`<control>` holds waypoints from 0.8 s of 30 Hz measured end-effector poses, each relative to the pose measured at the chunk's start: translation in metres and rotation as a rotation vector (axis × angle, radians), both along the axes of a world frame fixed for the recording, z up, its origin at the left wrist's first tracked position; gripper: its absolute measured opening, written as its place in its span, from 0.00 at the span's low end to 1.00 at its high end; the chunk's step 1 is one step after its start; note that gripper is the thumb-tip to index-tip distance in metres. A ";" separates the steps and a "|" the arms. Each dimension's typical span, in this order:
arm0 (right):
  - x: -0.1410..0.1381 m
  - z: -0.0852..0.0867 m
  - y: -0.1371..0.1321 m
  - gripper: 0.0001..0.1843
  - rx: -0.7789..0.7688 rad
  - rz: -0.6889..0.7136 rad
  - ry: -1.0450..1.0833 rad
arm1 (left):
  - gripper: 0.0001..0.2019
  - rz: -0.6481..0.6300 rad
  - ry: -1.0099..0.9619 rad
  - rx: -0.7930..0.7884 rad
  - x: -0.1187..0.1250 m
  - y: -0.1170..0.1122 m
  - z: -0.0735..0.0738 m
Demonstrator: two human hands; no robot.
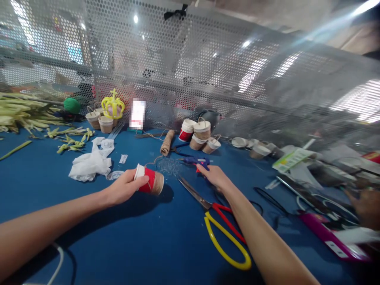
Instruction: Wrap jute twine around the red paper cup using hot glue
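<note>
My left hand (124, 187) is wrapped round a red paper cup (149, 182) lying on its side, part covered in brown twine, held just above the blue table (142, 245). My right hand (214, 176) reaches forward onto the handle of a blue glue gun (194, 161) that rests on the table; its fingers curl over the handle. A twine strand runs from the cup toward a spool of twine (167, 143). Scissors with red and yellow handles (221, 229) lie under my right forearm.
Twine-wrapped cups (199, 135) stand at the back by a perforated metal screen (208, 71). A yellow crown ornament (113, 106), green leaf strips (23, 113) and crumpled white plastic (90, 162) lie left. Papers, a pink package (329, 233) and another person's hand (366, 206) are right.
</note>
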State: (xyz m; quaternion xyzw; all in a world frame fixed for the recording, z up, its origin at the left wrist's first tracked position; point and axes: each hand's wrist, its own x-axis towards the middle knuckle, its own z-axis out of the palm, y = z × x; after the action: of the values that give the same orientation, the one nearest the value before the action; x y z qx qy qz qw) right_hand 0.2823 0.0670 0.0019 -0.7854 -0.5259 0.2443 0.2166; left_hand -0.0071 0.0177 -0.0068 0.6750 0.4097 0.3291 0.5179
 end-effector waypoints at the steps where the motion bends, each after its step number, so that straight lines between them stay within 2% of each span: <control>1: -0.001 0.002 0.000 0.15 0.000 0.007 -0.042 | 0.15 -0.006 0.000 0.009 0.000 -0.001 0.000; 6: -0.020 0.020 -0.014 0.10 0.102 0.099 -0.123 | 0.14 -0.075 0.045 0.021 0.000 -0.010 0.007; 9: -0.049 0.028 -0.031 0.18 0.088 0.278 -0.012 | 0.14 -0.168 0.057 0.056 0.002 -0.018 0.015; 11: -0.074 0.027 -0.042 0.24 0.013 0.443 0.138 | 0.14 -0.230 0.081 0.075 0.003 -0.023 0.019; 13: -0.095 0.024 -0.050 0.27 -0.132 0.647 0.521 | 0.13 -0.297 0.101 0.105 0.003 -0.027 0.020; 14: -0.104 0.021 -0.052 0.25 -0.149 0.684 0.659 | 0.13 -0.330 0.110 0.118 0.003 -0.028 0.020; 16: -0.115 0.019 -0.055 0.18 -0.115 0.654 0.859 | 0.13 -0.378 0.126 0.127 0.002 -0.029 0.019; 18: -0.119 0.019 -0.058 0.12 -0.031 0.572 0.947 | 0.13 -0.385 0.136 0.103 0.002 -0.029 0.018; 21: -0.119 0.025 -0.065 0.07 0.057 0.512 0.986 | 0.11 -0.354 0.124 0.050 0.002 -0.027 0.016; 24: -0.121 0.032 -0.073 0.05 0.128 0.521 0.926 | 0.10 -0.331 0.112 0.017 0.003 -0.025 0.015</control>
State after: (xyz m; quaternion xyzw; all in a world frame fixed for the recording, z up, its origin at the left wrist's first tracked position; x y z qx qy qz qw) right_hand 0.1615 -0.0058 0.0341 -0.4242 -0.5665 0.5784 0.4058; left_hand -0.0041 -0.0070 0.0083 0.7548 0.3184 0.2048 0.5357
